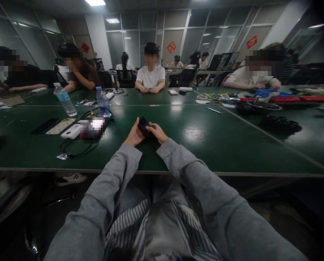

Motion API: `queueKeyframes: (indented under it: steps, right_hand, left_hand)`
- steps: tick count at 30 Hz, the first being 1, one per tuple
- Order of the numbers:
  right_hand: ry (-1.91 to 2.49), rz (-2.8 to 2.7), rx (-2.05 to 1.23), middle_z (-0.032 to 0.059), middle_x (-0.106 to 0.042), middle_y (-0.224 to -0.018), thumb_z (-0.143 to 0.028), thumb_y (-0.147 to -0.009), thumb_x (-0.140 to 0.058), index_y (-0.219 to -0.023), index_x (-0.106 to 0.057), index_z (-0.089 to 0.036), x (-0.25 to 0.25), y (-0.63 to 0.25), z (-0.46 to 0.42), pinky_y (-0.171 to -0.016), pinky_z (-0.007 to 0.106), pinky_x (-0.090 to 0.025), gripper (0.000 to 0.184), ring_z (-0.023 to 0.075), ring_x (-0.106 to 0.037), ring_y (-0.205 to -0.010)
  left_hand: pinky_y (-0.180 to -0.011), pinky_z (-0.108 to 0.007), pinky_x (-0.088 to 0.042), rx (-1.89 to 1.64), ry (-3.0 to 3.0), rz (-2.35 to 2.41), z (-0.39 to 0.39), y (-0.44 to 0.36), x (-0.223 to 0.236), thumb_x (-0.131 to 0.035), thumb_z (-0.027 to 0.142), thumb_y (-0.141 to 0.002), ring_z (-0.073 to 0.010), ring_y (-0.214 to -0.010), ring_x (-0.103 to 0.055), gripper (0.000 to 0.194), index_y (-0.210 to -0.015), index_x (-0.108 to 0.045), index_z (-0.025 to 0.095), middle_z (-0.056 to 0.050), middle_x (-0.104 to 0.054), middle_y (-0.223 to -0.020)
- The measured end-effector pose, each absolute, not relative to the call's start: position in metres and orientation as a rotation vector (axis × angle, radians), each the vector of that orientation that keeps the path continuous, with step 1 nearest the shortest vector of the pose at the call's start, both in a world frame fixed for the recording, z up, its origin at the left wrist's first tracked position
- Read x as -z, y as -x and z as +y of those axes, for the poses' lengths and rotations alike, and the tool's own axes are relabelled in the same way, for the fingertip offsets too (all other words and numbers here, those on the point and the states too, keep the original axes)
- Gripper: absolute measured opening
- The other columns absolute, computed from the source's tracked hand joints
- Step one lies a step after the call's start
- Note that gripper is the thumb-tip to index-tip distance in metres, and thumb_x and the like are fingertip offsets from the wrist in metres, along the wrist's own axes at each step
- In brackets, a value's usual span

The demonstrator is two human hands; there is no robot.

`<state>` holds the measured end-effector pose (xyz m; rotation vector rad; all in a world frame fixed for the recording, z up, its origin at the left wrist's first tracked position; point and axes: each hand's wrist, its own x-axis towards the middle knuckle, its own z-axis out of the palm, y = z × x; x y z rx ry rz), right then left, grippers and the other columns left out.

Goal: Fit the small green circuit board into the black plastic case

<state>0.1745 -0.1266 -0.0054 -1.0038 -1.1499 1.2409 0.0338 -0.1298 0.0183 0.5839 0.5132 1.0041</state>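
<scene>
A small black handheld device with a dark screen (143, 123) is held just above the green table, close to its front edge. My left hand (135, 133) grips it from the left, thumb along its side. On the opposite side, my right hand (158, 133) has its fingers closed at the device's lower right part, with the thumb on its face. The underside of the device and some of the fingers are hidden.
Left of my hands lie phones (60, 125), a white power bank (71, 131), a red-edged device (92, 128) and a black cable. Water bottles (65, 99) stand behind them. Cables and tools (276, 97) are piled at right. People sit around the table (205, 145).
</scene>
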Motion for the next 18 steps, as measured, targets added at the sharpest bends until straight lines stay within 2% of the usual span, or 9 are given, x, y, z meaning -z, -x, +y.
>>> queueKeyframes:
  steps: [3, 6, 9, 12, 15, 18]
  right_hand:
    - [1.047, -1.255, -1.105, 0.0014, -0.064, -0.092, -0.041, -0.070, -0.072, -0.092, -0.051, -0.021, 0.008, -0.172, -0.127, -0.084, 0.035, -0.050, 0.036, 0.0162, -0.062, -0.086]
    - [1.131, -1.448, -0.819, 0.0073, -0.064, -0.101, -0.043, -0.078, -0.065, -0.099, -0.053, -0.020, 0.010, -0.171, -0.132, -0.093, 0.042, -0.048, 0.034, 0.0212, -0.061, -0.098]
    - [1.182, -1.609, -0.438, 0.0127, -0.061, -0.112, -0.045, -0.080, -0.065, -0.111, -0.054, -0.018, 0.011, -0.167, -0.138, -0.100, 0.048, -0.044, 0.043, 0.0265, -0.056, -0.109]
    - [1.153, -1.728, -0.255, 0.0165, -0.058, -0.121, -0.038, -0.076, -0.070, -0.124, -0.050, -0.015, 0.015, -0.160, -0.141, -0.100, 0.050, -0.044, 0.057, 0.0294, -0.055, -0.112]
    - [1.158, -1.767, -0.190, 0.0177, -0.057, -0.125, -0.030, -0.081, -0.062, -0.131, -0.046, -0.013, 0.015, -0.154, -0.143, -0.102, 0.048, -0.045, 0.056, 0.0288, -0.055, -0.115]
    - [1.127, -1.712, -0.115, 0.0190, -0.055, -0.130, -0.031, -0.085, -0.056, -0.136, -0.043, -0.011, 0.009, -0.155, -0.146, -0.105, 0.046, -0.044, 0.056, 0.0280, -0.054, -0.120]
  left_hand:
    - [-0.085, -0.033, -0.055, -1.010, -0.577, 0.515, -0.130, -0.033, -0.018, -0.051, 0.057, -0.090, -0.0213, -0.088, -0.072, 0.050, -0.098, -0.071, 0.011, -0.012, -0.075, -0.094]
    - [-0.082, -0.033, -0.056, -1.016, -0.564, 0.512, -0.130, -0.032, -0.018, -0.051, 0.056, -0.091, -0.0205, -0.082, -0.072, 0.049, -0.094, -0.071, 0.011, -0.011, -0.075, -0.089]
    - [-0.081, -0.033, -0.056, -1.039, -0.525, 0.551, -0.129, -0.032, -0.019, -0.053, 0.055, -0.090, -0.0208, -0.077, -0.071, 0.046, -0.087, -0.069, 0.012, -0.010, -0.073, -0.080]
    - [-0.082, -0.032, -0.055, -1.069, -0.478, 0.573, -0.130, -0.033, -0.023, -0.052, 0.051, -0.092, -0.0207, -0.078, -0.071, 0.042, -0.086, -0.068, 0.012, -0.010, -0.072, -0.077]
    - [-0.083, -0.034, -0.055, -1.079, -0.460, 0.561, -0.133, -0.032, -0.025, -0.050, 0.054, -0.092, -0.0221, -0.081, -0.071, 0.045, -0.088, -0.068, 0.013, -0.010, -0.072, -0.077]
    - [-0.082, -0.035, -0.055, -1.072, -0.474, 0.548, -0.131, -0.029, -0.022, -0.047, 0.061, -0.090, -0.0227, -0.080, -0.071, 0.051, -0.090, -0.068, 0.014, -0.010, -0.071, -0.077]
